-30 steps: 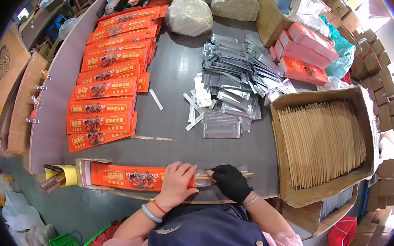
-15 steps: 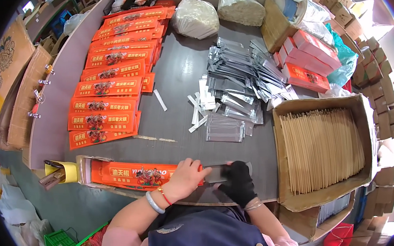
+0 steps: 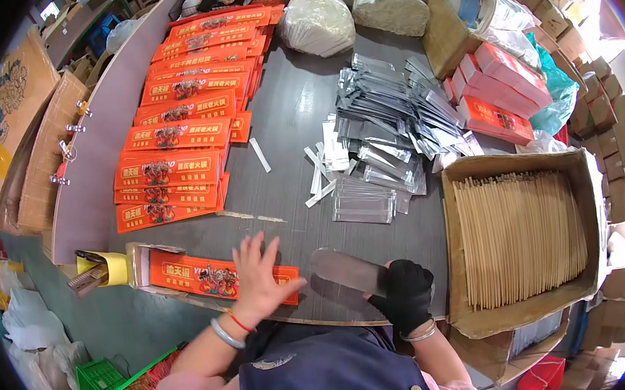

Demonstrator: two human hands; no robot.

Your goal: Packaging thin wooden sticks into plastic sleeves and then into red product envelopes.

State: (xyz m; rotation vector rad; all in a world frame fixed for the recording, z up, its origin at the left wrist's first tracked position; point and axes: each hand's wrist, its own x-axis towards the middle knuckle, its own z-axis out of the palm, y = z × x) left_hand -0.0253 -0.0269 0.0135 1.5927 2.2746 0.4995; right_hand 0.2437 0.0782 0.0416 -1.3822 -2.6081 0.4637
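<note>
My left hand (image 3: pixel 259 278), fingers spread, hovers at the right end of the orange printed paper sleeves (image 3: pixel 197 273). These lie flat along the table's near edge, their left end inside a cardboard holder (image 3: pixel 136 266). I cannot tell whether the hand touches the top sleeve. My right hand (image 3: pixel 405 296), in a black fingerless glove, grips one end of a flat grey round-ended strip (image 3: pixel 348 267). The strip's rounded end points left and away from me, apart from the sleeves; its material is unclear.
Overlapping orange sleeves (image 3: pixel 169 168) cover the left of the table. Dark, clear-edged flat packets (image 3: pixel 379 104) and white paper strips (image 3: pixel 318 172) lie in the middle. A carton of wooden chopsticks (image 3: pixel 521 240) stands right, with red boxes (image 3: pixel 495 118) behind. A yellow container (image 3: pixel 111 270) hangs left.
My right hand has moved right, drawing the strip away from the sleeves' right end. My left hand has let go there, shifted left and spread its fingers. The view has shifted slightly.
</note>
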